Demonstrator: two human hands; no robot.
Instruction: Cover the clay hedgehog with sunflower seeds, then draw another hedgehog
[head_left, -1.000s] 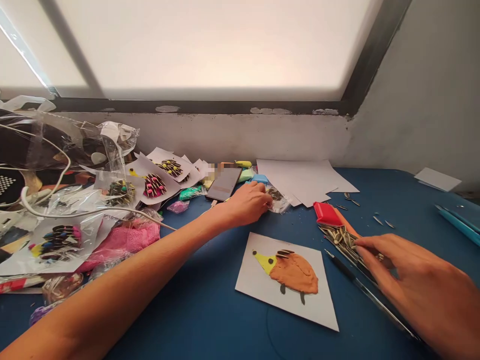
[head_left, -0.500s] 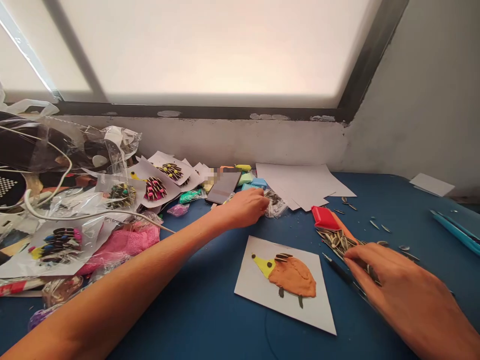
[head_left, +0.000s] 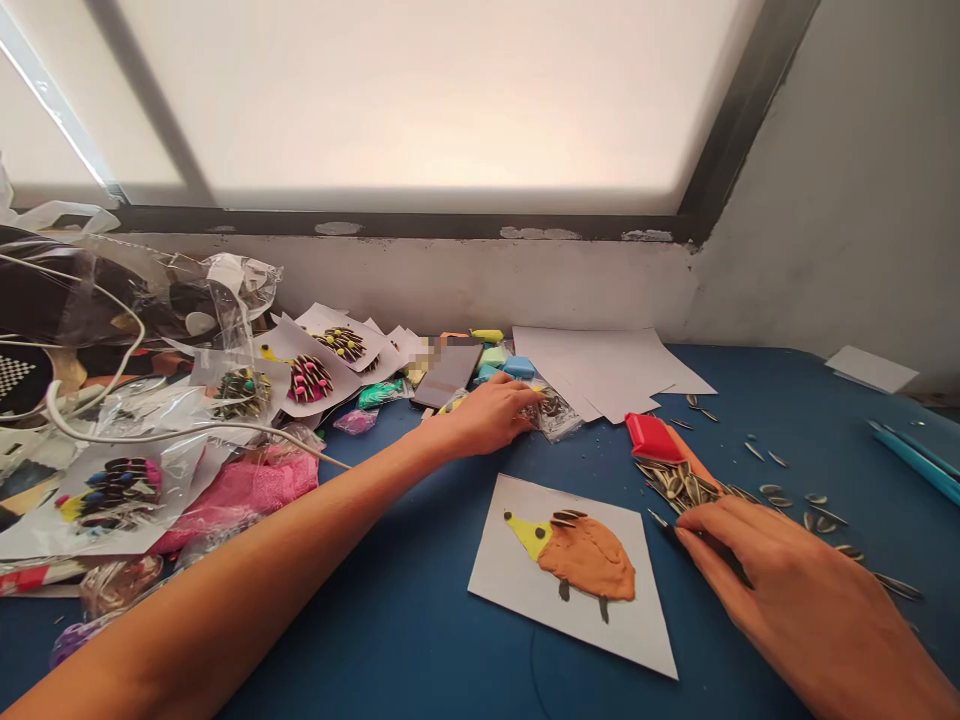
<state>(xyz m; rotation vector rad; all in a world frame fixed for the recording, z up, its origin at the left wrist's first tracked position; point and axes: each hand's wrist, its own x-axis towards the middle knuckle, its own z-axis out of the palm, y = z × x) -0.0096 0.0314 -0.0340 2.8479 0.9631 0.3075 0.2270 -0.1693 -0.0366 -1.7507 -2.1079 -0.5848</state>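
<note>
A white card point(head_left: 525, 570) with an orange clay hedgehog point(head_left: 585, 556) lies on the blue table point(head_left: 420, 620). My left hand point(head_left: 491, 412) reaches past it, fingertips on a small clear plastic bag point(head_left: 556, 412) holding dark bits. Lower right, my right hand point(head_left: 780, 585) rests palm down over a dark pen point(head_left: 666, 524), fingers against a pile of striped sunflower seeds point(head_left: 679, 483). The seeds lie on an orange strip beside a red piece point(head_left: 651, 435). Whether the right hand pinches a seed is hidden.
Finished hedgehog cards point(head_left: 311, 375), plastic wrappers point(head_left: 150, 300), a white cable and pink clay point(head_left: 247, 480) crowd the left. A phone point(head_left: 448, 375), coloured clay blocks point(head_left: 506, 362) and blank paper sheets point(head_left: 600, 365) lie at the back. Loose seeds point(head_left: 817, 500) scatter right, near a blue pen point(head_left: 911, 455).
My right hand has slid left along the seed pile, leaving more loose seeds spread to its right. My left hand stays at the small bag, fingers shifted slightly.
</note>
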